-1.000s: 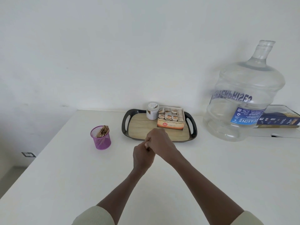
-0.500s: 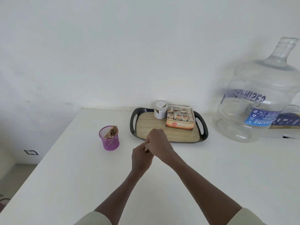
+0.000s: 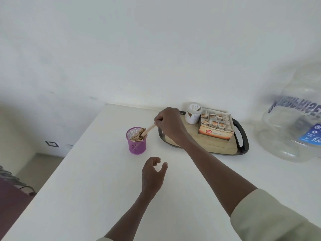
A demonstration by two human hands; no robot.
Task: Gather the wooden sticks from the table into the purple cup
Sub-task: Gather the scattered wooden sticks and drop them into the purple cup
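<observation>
White table [image 3: 97, 188] surface fills the near field, seen from the head view, with two bare forearms reaching over it from the near edge; a pale sleeve [image 3: 271, 216] covers the right arm near the elbow. Left hand [image 3: 152, 174]: held over the middle of the table, fingers loosely curled, thumb apart, holding nothing; its grip is relaxed and spread. Right hand [image 3: 169, 124]: extended farther toward the far edge, its grip pinching the upper end of a wooden stick [image 3: 150, 128] between thumb and fingers. Held stick: tilted, its lower end reaching into the mouth of the purple cup [image 3: 137, 145]. Purple cup: a mesh container standing upright on the table near the left edge, just left of the tray and apart from it. Other wooden sticks [image 3: 139, 135]: bundled inside the cup, leaning toward its right side, tops showing above the rim. Black-handled tray [image 3: 242, 136] with a wood-toned base: lies toward the far edge, partly hidden behind the right wrist. On the tray: a white jar [image 3: 192, 113] at the far side and an open box of tea sachets [image 3: 216, 129] just beside it. Large clear water bottle [image 3: 295, 122]: stands toward the far right corner, blurred, cut off by the frame.
</observation>
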